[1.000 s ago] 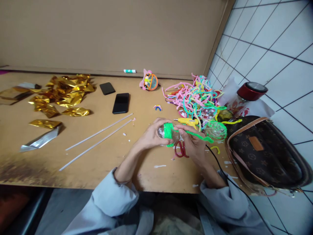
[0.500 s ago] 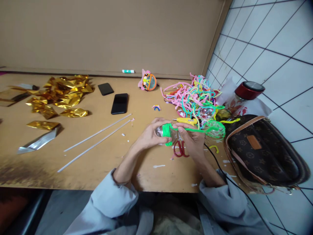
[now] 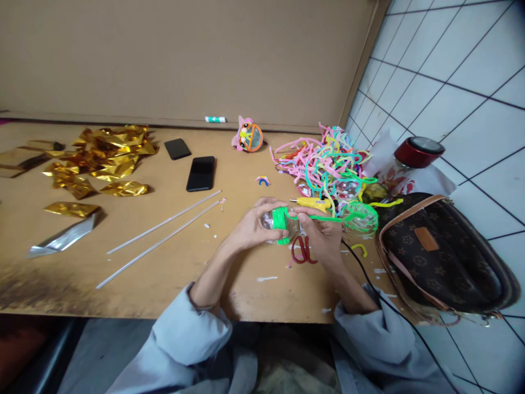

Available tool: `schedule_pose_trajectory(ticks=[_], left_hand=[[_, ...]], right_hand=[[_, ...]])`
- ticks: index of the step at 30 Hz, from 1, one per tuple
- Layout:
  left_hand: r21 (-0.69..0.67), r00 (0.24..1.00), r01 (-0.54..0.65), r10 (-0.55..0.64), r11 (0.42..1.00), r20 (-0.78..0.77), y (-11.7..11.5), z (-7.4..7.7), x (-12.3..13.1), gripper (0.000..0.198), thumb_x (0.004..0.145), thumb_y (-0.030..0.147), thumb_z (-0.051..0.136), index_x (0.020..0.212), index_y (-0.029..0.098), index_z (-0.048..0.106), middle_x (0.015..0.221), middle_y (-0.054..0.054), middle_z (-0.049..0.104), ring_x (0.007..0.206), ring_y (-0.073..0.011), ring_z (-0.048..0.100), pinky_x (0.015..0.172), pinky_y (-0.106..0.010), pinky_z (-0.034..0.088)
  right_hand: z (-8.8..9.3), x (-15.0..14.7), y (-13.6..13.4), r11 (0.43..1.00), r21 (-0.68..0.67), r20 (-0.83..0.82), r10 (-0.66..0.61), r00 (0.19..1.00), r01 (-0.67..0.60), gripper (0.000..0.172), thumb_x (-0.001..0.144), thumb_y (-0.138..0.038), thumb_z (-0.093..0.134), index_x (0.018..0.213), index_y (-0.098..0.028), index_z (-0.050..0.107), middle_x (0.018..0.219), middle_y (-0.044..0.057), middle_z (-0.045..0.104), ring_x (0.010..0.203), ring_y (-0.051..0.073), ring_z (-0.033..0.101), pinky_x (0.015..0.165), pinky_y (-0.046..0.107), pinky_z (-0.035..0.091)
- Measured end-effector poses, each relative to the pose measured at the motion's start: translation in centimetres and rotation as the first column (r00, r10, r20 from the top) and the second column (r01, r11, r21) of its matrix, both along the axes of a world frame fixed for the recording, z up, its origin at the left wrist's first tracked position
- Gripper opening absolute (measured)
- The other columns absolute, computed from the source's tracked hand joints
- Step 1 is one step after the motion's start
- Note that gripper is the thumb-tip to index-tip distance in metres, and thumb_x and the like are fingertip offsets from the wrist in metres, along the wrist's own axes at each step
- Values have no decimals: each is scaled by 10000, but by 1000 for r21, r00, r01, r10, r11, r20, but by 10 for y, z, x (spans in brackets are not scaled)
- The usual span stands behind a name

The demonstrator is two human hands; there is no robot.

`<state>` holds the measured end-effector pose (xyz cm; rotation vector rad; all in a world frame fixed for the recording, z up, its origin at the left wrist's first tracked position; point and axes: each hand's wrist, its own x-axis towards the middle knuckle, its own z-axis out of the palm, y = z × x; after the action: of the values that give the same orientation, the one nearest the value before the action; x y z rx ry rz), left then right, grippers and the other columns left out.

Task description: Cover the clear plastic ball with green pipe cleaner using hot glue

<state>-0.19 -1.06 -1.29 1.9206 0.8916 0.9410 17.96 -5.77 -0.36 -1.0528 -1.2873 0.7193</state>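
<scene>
My left hand (image 3: 252,227) is wrapped round a small clear plastic bottle piece (image 3: 268,220) held on its side above the table. Bright green pipe cleaner (image 3: 280,224) circles the bottle piece in a band. The free length of the green pipe cleaner runs rightward, and my right hand (image 3: 318,232) pinches it between thumb and fingers close to the bottle. Red-handled scissors (image 3: 301,250) lie just under and between my hands, partly hidden. Behind my right hand lies a yellow glue gun (image 3: 311,204), its black cord trailing toward the table's front edge.
A heap of coloured pipe cleaners (image 3: 324,158) and a green-wrapped clear piece (image 3: 360,218) lie right, near a brown handbag (image 3: 443,251) and a red-lidded jar (image 3: 418,152). Leftward are glue sticks (image 3: 164,221), a phone (image 3: 200,174) and gold foil (image 3: 117,156). A decorated animal figure (image 3: 248,135) sits behind.
My hands stay almost in place, with the right fingers shifting slightly along the green pipe cleaner. At the far left edge, a blurred shape over the gold foil has moved off.
</scene>
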Motion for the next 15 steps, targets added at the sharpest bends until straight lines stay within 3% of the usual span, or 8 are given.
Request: schedule_pose_trajectory(ticks=[15], left_hand=[[1, 1000, 3, -3, 1000, -25, -1, 2, 0, 538, 671, 277, 807, 1188, 215, 675, 1247, -110, 608, 1230, -282, 554, 1104, -493, 417]], right_hand=[[-2, 0, 1, 997, 77, 117, 0, 993, -10, 120, 852, -315, 648, 796, -274, 747, 842, -7, 792, 855, 196, 734, 872, 383, 564]])
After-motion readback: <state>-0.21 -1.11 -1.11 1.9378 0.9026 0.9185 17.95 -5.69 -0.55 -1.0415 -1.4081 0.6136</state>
